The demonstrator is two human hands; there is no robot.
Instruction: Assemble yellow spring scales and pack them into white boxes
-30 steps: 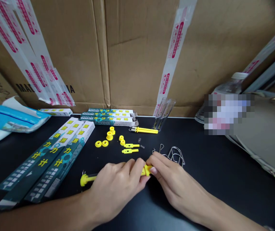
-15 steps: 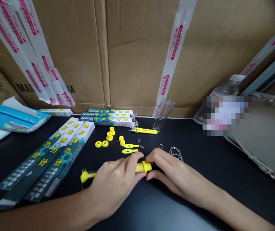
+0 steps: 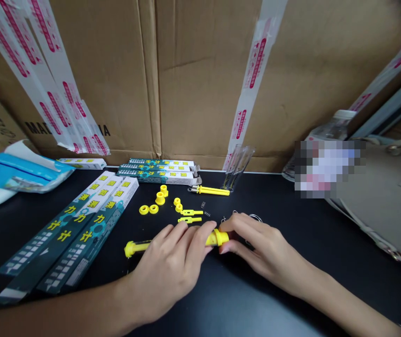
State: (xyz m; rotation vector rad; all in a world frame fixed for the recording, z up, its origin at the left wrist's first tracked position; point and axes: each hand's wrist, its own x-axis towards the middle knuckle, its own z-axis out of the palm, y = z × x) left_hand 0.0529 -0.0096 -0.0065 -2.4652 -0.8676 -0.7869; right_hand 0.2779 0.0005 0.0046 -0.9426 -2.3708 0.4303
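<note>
My left hand [image 3: 172, 262] is wrapped around the middle of a tubular spring scale [image 3: 139, 247], which lies almost level above the black table. A yellow end sticks out on the left; the fingers hide its middle. At the other end, my right hand [image 3: 263, 243] pinches the yellow cap [image 3: 222, 238] between thumb and fingers. Just beyond the hands lie two yellow slotted pieces [image 3: 192, 212], small springs [image 3: 203, 204], yellow rings [image 3: 144, 210] and yellow flanged caps [image 3: 160, 198]. Metal wire hooks [image 3: 255, 217] are partly covered by my right hand.
Printed spring scale boxes [image 3: 91, 224] lie at left, and more boxes [image 3: 158, 172] at the back. Clear tubes [image 3: 238, 168] stand near a yellow rod [image 3: 214, 191]. A bottle [image 3: 340, 124] and a beige bag [image 3: 379, 201] are at right, a blue packet [image 3: 25, 166] far left. Cardboard [image 3: 200, 107] walls the back.
Both hands have shifted slightly right with the spring scale. Its left end has risen a little, and my right hand now covers more of the wire hooks.
</note>
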